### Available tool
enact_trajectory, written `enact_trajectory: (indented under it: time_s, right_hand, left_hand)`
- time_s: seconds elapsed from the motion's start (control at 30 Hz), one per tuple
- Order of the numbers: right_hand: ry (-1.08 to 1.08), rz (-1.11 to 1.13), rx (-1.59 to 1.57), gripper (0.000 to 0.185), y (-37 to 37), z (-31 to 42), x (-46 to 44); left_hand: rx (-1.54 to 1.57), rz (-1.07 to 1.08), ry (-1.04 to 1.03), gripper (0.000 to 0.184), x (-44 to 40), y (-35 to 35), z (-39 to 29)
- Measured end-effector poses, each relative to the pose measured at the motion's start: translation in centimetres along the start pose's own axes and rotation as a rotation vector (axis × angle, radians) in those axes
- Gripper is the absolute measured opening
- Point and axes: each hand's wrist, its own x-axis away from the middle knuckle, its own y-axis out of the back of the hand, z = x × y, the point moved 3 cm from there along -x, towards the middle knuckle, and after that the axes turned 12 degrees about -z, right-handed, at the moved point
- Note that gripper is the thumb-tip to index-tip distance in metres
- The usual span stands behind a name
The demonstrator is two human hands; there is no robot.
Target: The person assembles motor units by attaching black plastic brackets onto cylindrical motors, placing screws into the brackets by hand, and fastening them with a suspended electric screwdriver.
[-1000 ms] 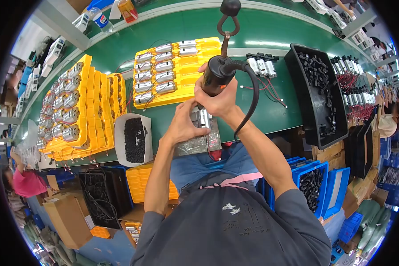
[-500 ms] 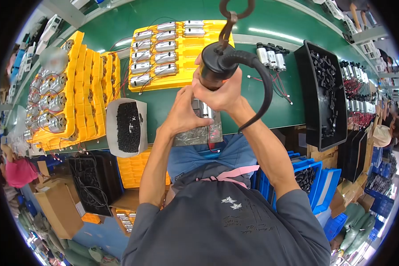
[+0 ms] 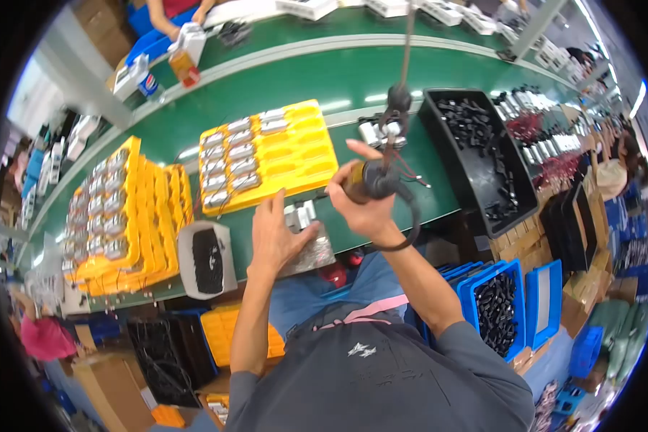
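Observation:
My right hand [image 3: 363,209] is wrapped round a hanging electric screwdriver [image 3: 376,178], its index finger stretched out. The driver's black cable [image 3: 412,216] loops down past my wrist. My left hand [image 3: 272,236] is open, thumb and fingers apart, beside a small silver motor [image 3: 306,212] in a metal fixture at the table's front edge. The left thumb reaches over the fixture's near part; whether it presses the motor I cannot tell. A plastic-covered pad [image 3: 313,252] lies under the fixture. The driver's tip is hidden.
A yellow tray [image 3: 295,147] with motors lies behind my hands. More yellow trays [image 3: 147,223] are stacked left, near a white box of small black parts [image 3: 187,259]. On the right are a black bin [image 3: 446,165] and several motors [image 3: 381,133]. A co-worker's hands [image 3: 169,25] show across the table.
My right hand and the screwdriver have moved right, away from the motor fixture. The left hand has opened out beside the fixture. The head view has shifted, showing more of the far table.

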Motion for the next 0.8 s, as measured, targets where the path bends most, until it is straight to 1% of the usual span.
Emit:
enact_trajectory:
  time_s: [0.03,0.07,0.1,0.17,0.2,0.23,0.27,0.3,0.37,0.4,0.43,0.5,0.53,0.57,0.63,0.7,0.77,0.8]
  right_hand:
    - [0.02,0.001,0.028,0.056,1.1,0.6,0.5]
    - [0.04,0.002,0.055,0.055,2.2,1.2,1.1]
    - [0.067,0.062,0.091,0.053,3.0,2.2,1.5]
    - [-0.076,0.081,0.108,0.047,4.0,3.9,2.9]
    - [-0.21,0.075,0.061,0.049,4.3,3.5,4.1]
    - [-0.013,0.122,0.06,0.057,4.7,5.4,3.9]
    - [-0.072,0.199,-0.017,0.065,4.8,4.8,5.0]
    - [-0.038,0.216,0.018,0.07,5.1,5.5,5.2]
    - [-0.086,0.227,-0.07,0.069,5.4,6.0,5.8]
    - [-0.091,0.226,-0.076,0.068,5.5,5.9,6.3]
    - [-0.097,0.231,-0.082,0.067,5.7,5.8,6.8]
    - [-0.089,0.234,-0.115,0.067,5.9,5.9,7.1]
    - [-0.077,0.234,-0.139,0.068,6.2,6.2,7.0]
    - [-0.066,0.24,-0.162,0.069,6.5,6.4,6.9]
    - [-0.067,0.247,-0.175,0.07,6.9,6.4,6.8]
    - [-0.05,0.226,-0.169,0.07,7.0,6.1,6.6]
    - [-0.122,0.252,-0.14,0.07,7.2,6.6,6.0]
    - [-0.158,0.26,-0.123,0.07,7.3,6.7,5.7]
  left_hand:
    - [-0.059,0.041,0.138,0.085,-0.1,-0.2,-1.0]
    - [-0.135,0.204,0.138,0.085,-0.6,-1.0,-1.5]
    - [-0.223,0.32,0.15,0.082,-0.9,-2.0,-1.7]
    - [-0.278,0.379,0.12,0.08,-1.1,-4.8,-0.1]
    - [-0.263,0.325,0.053,0.079,-0.7,-6.0,1.7]
    - [-0.247,0.273,-0.015,0.078,-0.2,-7.2,3.9]
    - [-0.229,0.227,-0.075,0.077,-0.4,-7.7,4.7]
    - [-0.194,0.366,0.079,0.079,-2.2,-6.5,2.8]
    - [0.041,0.451,0.045,0.07,-3.2,-4.6,3.0]
    - [0.22,0.533,0.273,0.059,-3.5,-3.1,0.9]
    - [0.377,0.562,0.445,0.051,-3.0,-3.5,2.4]
    - [0.379,0.485,0.516,0.049,-3.4,-1.8,-0.2]
    - [0.464,0.474,0.538,0.049,-4.1,-1.6,-1.2]
    - [0.663,0.395,0.521,0.047,-4.9,-2.4,-1.7]
    - [0.627,0.421,0.422,0.049,-8.3,-4.1,-4.1]
    - [0.854,0.335,0.472,0.053,-11.7,-7.9,-8.2]
    - [0.681,0.373,0.29,0.056,-15.8,-12.4,-10.0]
    - [0.596,0.34,0.295,0.057,-17.2,-14.3,-11.4]
